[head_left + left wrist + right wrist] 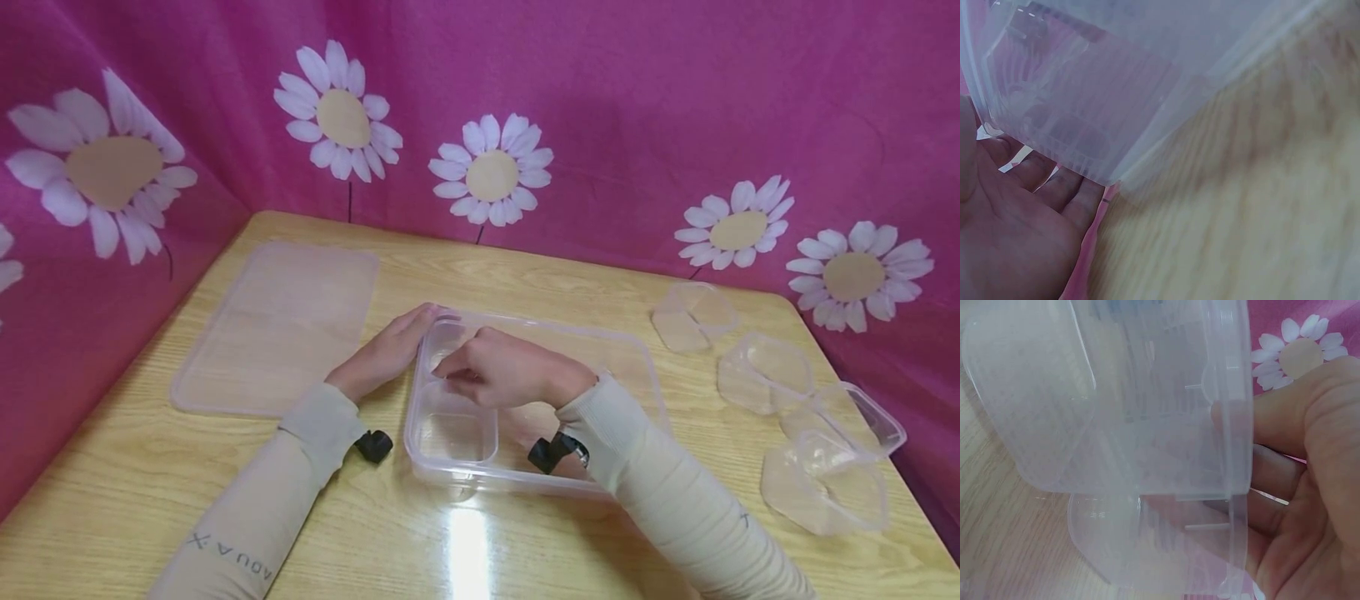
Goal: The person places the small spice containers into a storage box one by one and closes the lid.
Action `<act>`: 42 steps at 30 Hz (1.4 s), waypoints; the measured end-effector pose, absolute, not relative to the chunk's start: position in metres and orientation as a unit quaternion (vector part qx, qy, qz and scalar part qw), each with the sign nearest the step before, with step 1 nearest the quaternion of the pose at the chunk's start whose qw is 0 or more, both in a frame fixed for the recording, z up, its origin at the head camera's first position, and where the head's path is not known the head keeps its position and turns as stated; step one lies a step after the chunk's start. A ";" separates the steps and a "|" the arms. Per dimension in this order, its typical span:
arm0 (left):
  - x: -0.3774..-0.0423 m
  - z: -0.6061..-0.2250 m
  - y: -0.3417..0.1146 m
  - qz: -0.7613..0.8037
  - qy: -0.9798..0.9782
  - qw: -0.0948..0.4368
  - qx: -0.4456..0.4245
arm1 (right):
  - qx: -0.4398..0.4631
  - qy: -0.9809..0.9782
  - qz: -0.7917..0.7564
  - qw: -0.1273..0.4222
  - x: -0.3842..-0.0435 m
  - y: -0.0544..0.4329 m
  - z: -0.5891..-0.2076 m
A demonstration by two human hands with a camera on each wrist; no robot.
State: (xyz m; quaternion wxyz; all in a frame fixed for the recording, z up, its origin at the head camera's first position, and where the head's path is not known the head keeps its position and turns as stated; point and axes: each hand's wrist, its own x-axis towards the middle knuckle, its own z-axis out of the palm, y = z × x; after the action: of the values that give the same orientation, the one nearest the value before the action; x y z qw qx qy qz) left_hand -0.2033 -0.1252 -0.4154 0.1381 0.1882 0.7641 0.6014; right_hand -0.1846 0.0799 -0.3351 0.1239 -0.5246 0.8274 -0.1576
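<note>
A large clear plastic food container [540, 483] stands on the table. My left hand [386, 354] lies along its left side, with fairly straight fingers against the far-left corner. In the left wrist view those fingers touch the outer wall. Inside the container's left end sit small clear compartment cups [457, 437], one behind the other. My right hand [517, 367] reaches in from above and pinches a cup's rim where the two meet. The right wrist view shows the thumb on one cup [1147, 444] and fingers behind the neighbouring cup [1116, 537].
A flat clear lid [285, 325] lies at the left on the wooden table [337, 517]. Several loose clear cups, among them a far one [693, 321] and a near one [825, 492], stand along the right edge. A pink flowered cloth [600, 125] hangs behind.
</note>
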 end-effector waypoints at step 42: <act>-0.203 -0.413 -0.124 0.605 0.758 0.148 0.193 | -0.468 0.862 -0.194 0.029 -0.187 0.095 -0.313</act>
State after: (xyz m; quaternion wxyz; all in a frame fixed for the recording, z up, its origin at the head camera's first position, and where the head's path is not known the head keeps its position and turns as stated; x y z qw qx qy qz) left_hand -0.2025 -0.1237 -0.4128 0.1478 0.1930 0.7584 0.6048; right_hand -0.1871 0.0950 -0.3127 0.0293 -0.4676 0.8620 -0.1935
